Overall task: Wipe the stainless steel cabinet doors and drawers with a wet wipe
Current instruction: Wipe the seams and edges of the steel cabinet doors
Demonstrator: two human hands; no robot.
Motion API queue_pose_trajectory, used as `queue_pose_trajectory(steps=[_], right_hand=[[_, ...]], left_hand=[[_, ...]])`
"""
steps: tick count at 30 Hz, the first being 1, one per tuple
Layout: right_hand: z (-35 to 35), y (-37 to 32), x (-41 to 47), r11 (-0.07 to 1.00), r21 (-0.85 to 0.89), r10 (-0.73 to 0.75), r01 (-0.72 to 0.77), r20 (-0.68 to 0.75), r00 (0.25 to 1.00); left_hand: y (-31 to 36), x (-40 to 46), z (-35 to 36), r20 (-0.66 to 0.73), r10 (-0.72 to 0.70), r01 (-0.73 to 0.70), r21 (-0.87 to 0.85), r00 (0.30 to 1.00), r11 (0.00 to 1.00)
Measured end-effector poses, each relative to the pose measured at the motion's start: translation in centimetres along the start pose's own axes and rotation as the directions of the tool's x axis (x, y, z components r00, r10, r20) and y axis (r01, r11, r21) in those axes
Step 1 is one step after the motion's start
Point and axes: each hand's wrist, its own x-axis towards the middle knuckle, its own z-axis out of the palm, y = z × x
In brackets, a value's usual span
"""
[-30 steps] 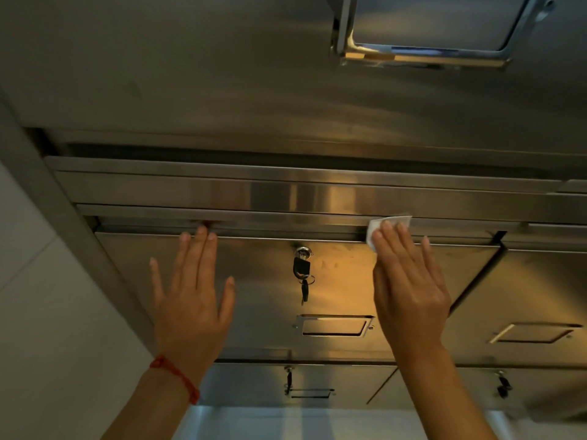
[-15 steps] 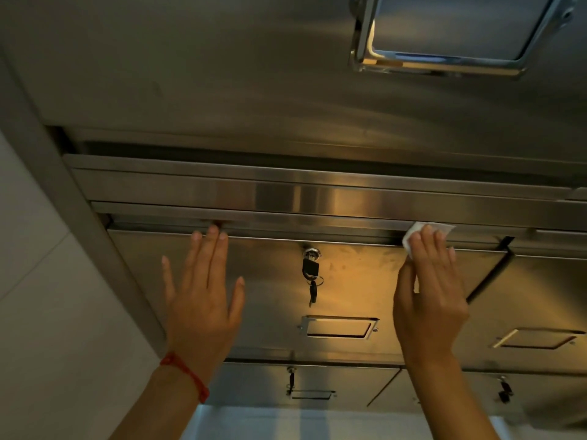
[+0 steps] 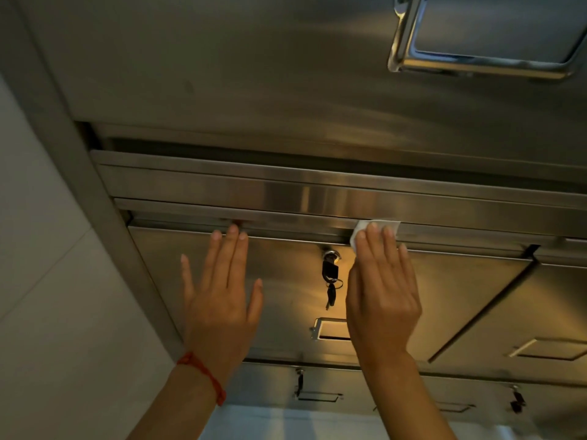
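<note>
Steel fills almost the whole view: the large cabinet door (image 3: 254, 74) is at the top, with a recessed handle (image 3: 482, 36) near its right corner. Under it you see the long horizontal rail (image 3: 222, 185), and below that the drawer front (image 3: 286, 281) with its lock. Your left hand (image 3: 219, 300) lies flat on this drawer, fingers straight and a little spread, holding nothing. Your right hand (image 3: 381, 293) is flat too, fingers together, and it presses the white wet wipe (image 3: 374, 228) against the drawer's top edge, just under the rail. Between your hands a black key (image 3: 330, 277) hangs from the lock. A red string (image 3: 203, 373) is around your left wrist.
</note>
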Motion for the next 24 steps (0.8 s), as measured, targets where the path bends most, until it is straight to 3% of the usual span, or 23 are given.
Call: queue_pose_trajectory(steps=[24], right_hand=[[2.8, -6.9, 0.6, 0.981, 0.104, -0.17, 0.162, 0.077, 0.982]], left_hand=[[-0.3, 0.0, -0.7, 0.055, 0.047, -0.05, 0.052, 0.997, 0.997]])
